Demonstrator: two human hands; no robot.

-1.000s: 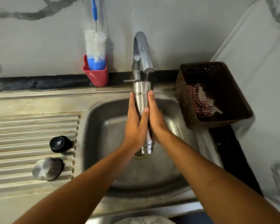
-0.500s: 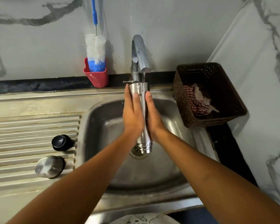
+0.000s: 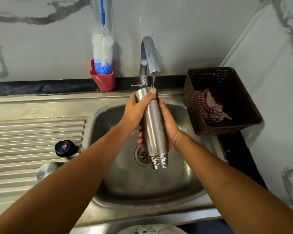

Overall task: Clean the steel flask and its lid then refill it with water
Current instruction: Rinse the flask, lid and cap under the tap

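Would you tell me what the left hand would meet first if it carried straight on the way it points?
Probably the tap, whose stem stands just beyond the left hand gripping the steel flask, though depth is hard to judge.

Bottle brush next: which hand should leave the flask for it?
Left, probably. The bottle brush stands in the red holder left of the tap, nearer the left hand; the right hand wraps the flask and could hold it alone.
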